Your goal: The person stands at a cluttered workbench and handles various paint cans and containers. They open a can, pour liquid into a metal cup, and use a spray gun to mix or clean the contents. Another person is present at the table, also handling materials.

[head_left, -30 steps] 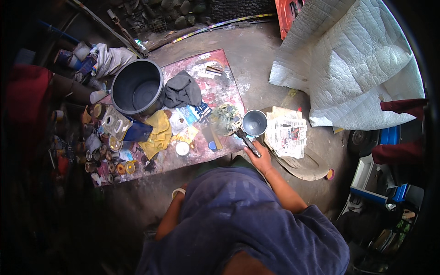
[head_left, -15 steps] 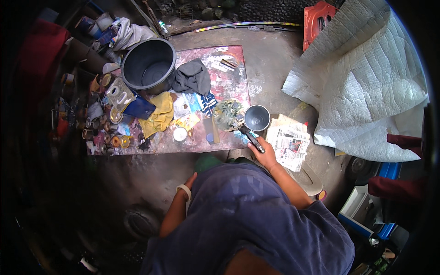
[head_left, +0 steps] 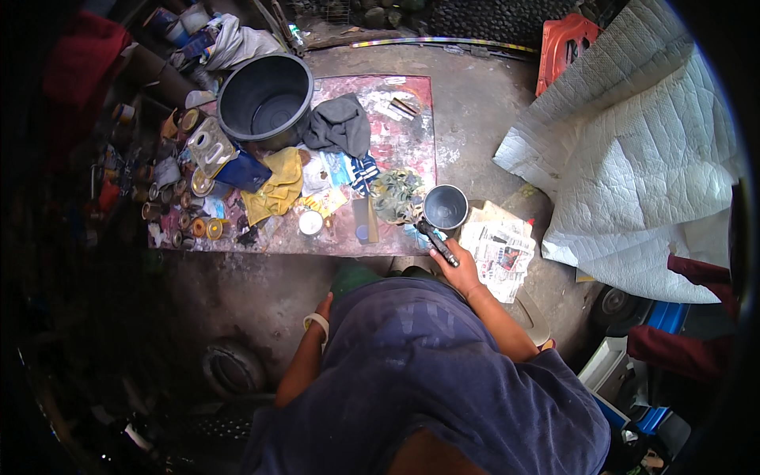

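Observation:
My right hand (head_left: 460, 267) is closed around a slim black tool (head_left: 437, 242) with lighter bands. It points up and left toward the table's near right corner; its exact kind I cannot make out. Just above the tool is a grey round pot (head_left: 446, 207), with a patterned, crumpled cloth (head_left: 397, 196) to its left. My left hand (head_left: 323, 307), with a pale band at the wrist, hangs against my left side by the blue shirt; its fingers are mostly hidden.
A paint-stained table (head_left: 332, 244) bears a large black tub (head_left: 265, 96), a grey cloth (head_left: 339, 125), a yellow cloth (head_left: 275, 184), a blue can (head_left: 243, 172) and several small tins. Newspapers (head_left: 496, 252) lie right of my hand. A quilted silver sheet (head_left: 633, 166) hangs at the right.
The whole view has shifted slightly, with the table now a little higher in it. My right hand keeps its hold on the black tool, nearly unmoved; my left hand stays at my side.

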Demonstrator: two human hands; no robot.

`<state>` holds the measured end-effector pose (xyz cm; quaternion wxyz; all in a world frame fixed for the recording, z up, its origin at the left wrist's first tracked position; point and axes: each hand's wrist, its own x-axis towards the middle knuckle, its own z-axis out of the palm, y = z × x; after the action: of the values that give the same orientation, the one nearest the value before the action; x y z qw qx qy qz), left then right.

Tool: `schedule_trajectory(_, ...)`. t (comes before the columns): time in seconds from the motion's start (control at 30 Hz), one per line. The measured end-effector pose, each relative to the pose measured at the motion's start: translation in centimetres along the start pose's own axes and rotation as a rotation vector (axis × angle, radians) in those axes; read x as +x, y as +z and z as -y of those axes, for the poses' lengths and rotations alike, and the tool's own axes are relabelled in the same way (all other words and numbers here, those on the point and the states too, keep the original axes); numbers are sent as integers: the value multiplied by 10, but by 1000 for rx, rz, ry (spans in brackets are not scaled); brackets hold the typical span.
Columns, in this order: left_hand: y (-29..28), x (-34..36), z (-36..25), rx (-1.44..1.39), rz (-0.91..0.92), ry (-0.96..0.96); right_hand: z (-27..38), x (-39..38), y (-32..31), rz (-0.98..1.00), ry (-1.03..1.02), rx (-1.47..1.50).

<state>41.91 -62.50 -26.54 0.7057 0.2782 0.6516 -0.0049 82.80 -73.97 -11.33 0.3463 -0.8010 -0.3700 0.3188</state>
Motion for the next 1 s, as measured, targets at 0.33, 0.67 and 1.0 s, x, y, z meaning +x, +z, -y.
schedule_trajectory(0.33, -8, 10, -5, -16, 50, -7, 0, -1, 0, -9, 8, 42)
schedule_trajectory(0.67, -19, 25, 8, 87, 65, 22, 1, -3, -1, 1, 16, 45)
schedule_trajectory(1.0, -30, 31, 15, 160, 40, 36, 2, -3, 3, -54, -56, 91)
